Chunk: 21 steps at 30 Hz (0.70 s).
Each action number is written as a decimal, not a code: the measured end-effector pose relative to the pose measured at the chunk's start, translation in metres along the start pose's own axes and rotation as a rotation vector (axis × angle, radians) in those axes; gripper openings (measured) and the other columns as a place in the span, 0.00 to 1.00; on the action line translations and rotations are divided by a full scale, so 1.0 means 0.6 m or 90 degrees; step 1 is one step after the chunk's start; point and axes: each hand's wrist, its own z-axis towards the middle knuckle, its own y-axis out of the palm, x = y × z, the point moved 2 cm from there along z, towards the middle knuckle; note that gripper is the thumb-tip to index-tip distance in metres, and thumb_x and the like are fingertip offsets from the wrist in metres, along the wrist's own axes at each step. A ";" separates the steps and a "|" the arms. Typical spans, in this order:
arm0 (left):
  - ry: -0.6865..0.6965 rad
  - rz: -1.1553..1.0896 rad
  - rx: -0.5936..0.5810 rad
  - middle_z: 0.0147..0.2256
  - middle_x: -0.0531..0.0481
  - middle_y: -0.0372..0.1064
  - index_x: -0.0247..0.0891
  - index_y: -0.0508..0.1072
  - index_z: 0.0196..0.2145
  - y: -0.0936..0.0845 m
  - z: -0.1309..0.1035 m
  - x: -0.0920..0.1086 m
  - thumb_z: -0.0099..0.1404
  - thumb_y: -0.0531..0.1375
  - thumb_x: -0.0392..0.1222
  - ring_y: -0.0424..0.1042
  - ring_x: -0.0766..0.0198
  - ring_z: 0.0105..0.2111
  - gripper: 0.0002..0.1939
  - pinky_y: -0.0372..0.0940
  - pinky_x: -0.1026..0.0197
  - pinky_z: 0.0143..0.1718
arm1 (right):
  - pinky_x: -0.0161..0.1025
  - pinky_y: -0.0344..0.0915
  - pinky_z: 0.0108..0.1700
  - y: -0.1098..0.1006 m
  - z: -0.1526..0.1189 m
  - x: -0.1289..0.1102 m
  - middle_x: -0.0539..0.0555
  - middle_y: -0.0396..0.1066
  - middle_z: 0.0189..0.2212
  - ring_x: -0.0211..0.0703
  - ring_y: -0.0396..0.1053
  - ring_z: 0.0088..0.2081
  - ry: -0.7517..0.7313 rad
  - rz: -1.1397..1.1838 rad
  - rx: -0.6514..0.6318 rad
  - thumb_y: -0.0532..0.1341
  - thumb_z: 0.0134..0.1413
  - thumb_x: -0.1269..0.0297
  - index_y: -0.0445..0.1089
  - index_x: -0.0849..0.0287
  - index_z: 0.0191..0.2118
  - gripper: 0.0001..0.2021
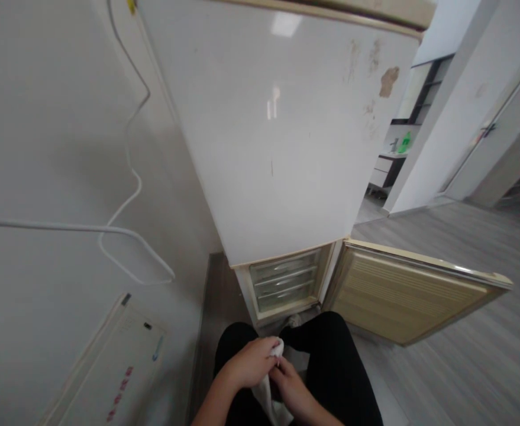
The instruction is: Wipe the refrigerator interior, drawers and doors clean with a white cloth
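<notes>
Low in the head view, between my bent knees, both hands grip a white cloth [265, 397]. My left hand [255, 360] is closed on its upper end, a bit of which shows at the fingertips. My right hand [290, 383] is closed on the cloth just below and to the right; the two hands nearly touch. Loose cloth hangs beneath them. In front of me stands a white refrigerator [281, 148] with its upper door shut. Its lower compartment [288, 281], with several clear-fronted drawers or shelves, is exposed, and the lower door [413, 290] is swung out to the right.
A wall with a hanging white cable [138, 183] runs along the left. Against it leans a pale panel or box [113, 367] with red lettering. Grey wood-look floor [468, 248] stretches right, past a doorway showing a green bottle [404, 143] by a sink.
</notes>
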 end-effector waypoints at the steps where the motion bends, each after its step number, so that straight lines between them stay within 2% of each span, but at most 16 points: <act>1: 0.004 -0.003 0.008 0.41 0.46 0.75 0.41 0.73 0.40 0.000 -0.007 0.004 0.65 0.51 0.42 0.73 0.55 0.42 0.12 0.62 0.58 0.42 | 0.42 0.67 0.41 0.005 -0.007 0.005 0.57 0.76 0.35 0.49 0.73 0.39 0.049 0.015 -0.021 0.63 0.53 0.47 0.73 0.60 0.46 0.23; 3: 0.006 -0.023 0.015 0.40 0.46 0.76 0.42 0.74 0.40 0.002 -0.018 0.012 0.68 0.49 0.46 0.74 0.55 0.41 0.15 0.63 0.58 0.41 | 0.39 0.65 0.34 0.012 -0.021 0.013 0.58 0.75 0.33 0.48 0.73 0.36 0.128 0.029 -0.061 0.60 0.53 0.44 0.73 0.62 0.45 0.25; 5: 0.014 -0.032 0.001 0.41 0.46 0.78 0.42 0.75 0.45 0.006 -0.025 0.019 0.68 0.49 0.48 0.75 0.53 0.43 0.18 0.65 0.57 0.43 | 0.38 0.65 0.33 0.016 -0.030 0.019 0.60 0.76 0.36 0.49 0.73 0.37 0.178 0.049 -0.110 0.59 0.52 0.42 0.73 0.63 0.44 0.27; 7: 0.031 -0.020 -0.017 0.47 0.44 0.77 0.44 0.74 0.52 0.008 -0.027 0.022 0.67 0.51 0.47 0.74 0.51 0.48 0.19 0.64 0.53 0.49 | 0.40 0.67 0.35 0.019 -0.032 0.021 0.61 0.76 0.37 0.48 0.74 0.37 0.213 0.093 -0.168 0.59 0.49 0.38 0.74 0.64 0.44 0.31; 10: 0.047 -0.023 -0.012 0.57 0.42 0.71 0.44 0.69 0.59 0.007 -0.025 0.021 0.65 0.53 0.43 0.69 0.48 0.57 0.25 0.61 0.49 0.57 | 0.43 0.69 0.42 0.019 -0.020 0.016 0.62 0.76 0.40 0.45 0.74 0.36 0.241 0.167 -0.244 0.57 0.49 0.35 0.74 0.66 0.47 0.36; 12: 0.053 -0.042 0.010 0.61 0.43 0.66 0.43 0.66 0.62 0.006 -0.022 0.020 0.65 0.53 0.42 0.64 0.49 0.61 0.28 0.57 0.49 0.61 | 0.44 0.70 0.43 0.013 -0.007 0.011 0.61 0.76 0.44 0.46 0.75 0.40 0.238 0.222 -0.239 0.58 0.51 0.38 0.72 0.64 0.51 0.34; 14: 0.055 -0.048 0.012 0.64 0.43 0.63 0.44 0.63 0.64 0.011 -0.020 0.021 0.64 0.55 0.43 0.62 0.49 0.63 0.30 0.56 0.50 0.63 | 0.44 0.70 0.44 0.006 0.005 0.006 0.60 0.76 0.45 0.48 0.75 0.43 0.216 0.279 -0.201 0.60 0.51 0.40 0.72 0.61 0.53 0.32; 18: 0.063 -0.040 -0.066 0.64 0.41 0.62 0.44 0.60 0.67 0.033 -0.018 0.026 0.62 0.60 0.48 0.63 0.46 0.63 0.36 0.57 0.48 0.62 | 0.45 0.68 0.48 -0.006 0.010 0.007 0.60 0.78 0.38 0.52 0.74 0.46 0.191 0.335 -0.155 0.64 0.47 0.39 0.76 0.62 0.40 0.28; 21: 0.058 -0.039 -0.084 0.63 0.41 0.64 0.46 0.59 0.67 0.041 -0.012 0.029 0.61 0.61 0.50 0.65 0.44 0.61 0.38 0.58 0.46 0.60 | 0.47 0.69 0.49 -0.011 0.003 0.012 0.61 0.77 0.33 0.55 0.74 0.47 0.214 0.363 -0.139 0.64 0.45 0.37 0.75 0.63 0.35 0.28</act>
